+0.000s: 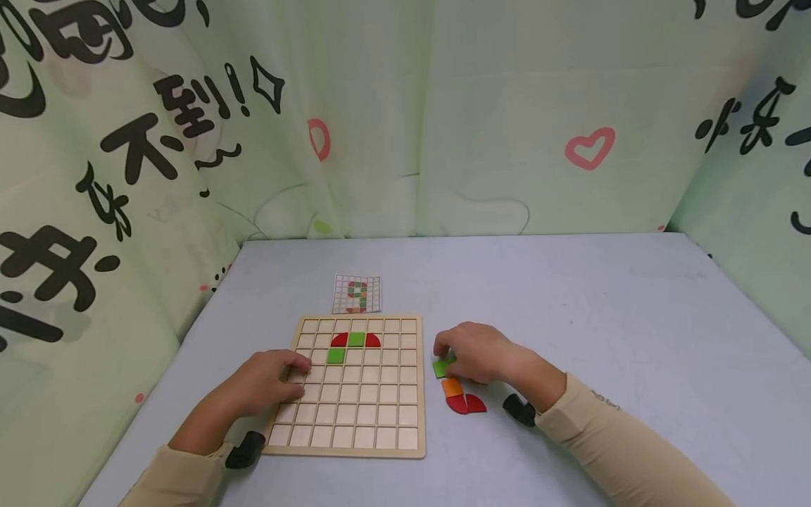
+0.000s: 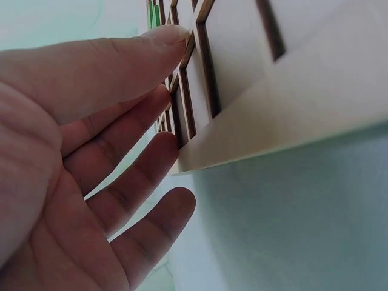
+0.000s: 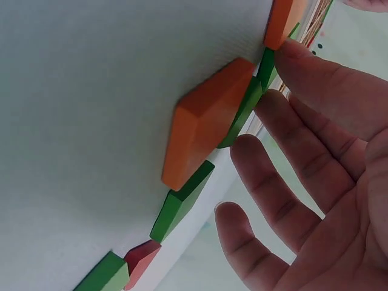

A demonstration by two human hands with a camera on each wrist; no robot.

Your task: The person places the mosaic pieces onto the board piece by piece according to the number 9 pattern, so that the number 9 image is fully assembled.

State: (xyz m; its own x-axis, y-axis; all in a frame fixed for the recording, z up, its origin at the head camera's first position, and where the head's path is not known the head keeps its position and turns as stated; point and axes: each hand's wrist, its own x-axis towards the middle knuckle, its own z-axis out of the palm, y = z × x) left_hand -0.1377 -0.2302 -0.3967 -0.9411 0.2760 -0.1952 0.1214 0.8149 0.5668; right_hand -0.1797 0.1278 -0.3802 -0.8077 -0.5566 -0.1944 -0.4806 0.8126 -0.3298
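Note:
A wooden grid board [image 1: 357,453] lies on the table with several pieces set in its upper cells: a red quarter-round [image 1: 340,340], a green square [image 1: 357,339], another red quarter-round [image 1: 373,341] and a second green square [image 1: 336,355]. My left hand [image 1: 269,384] rests at the board's left edge, thumb on top, fingers loosely extended beside it. Right of the board, my right hand [image 1: 484,352] reaches down over loose green pieces [image 1: 440,369]. In the right wrist view its thumb and forefinger stand either side of a green piece [image 3: 267,68], with no clear grip visible.
Behind the board lies a small pattern card [image 1: 357,293]. Near the right hand are an orange square [image 1: 453,387] and two red quarter-rounds [image 1: 456,403]. A printed curtain [image 1: 475,141] encloses the white table [image 1: 570,296] at the back and sides.

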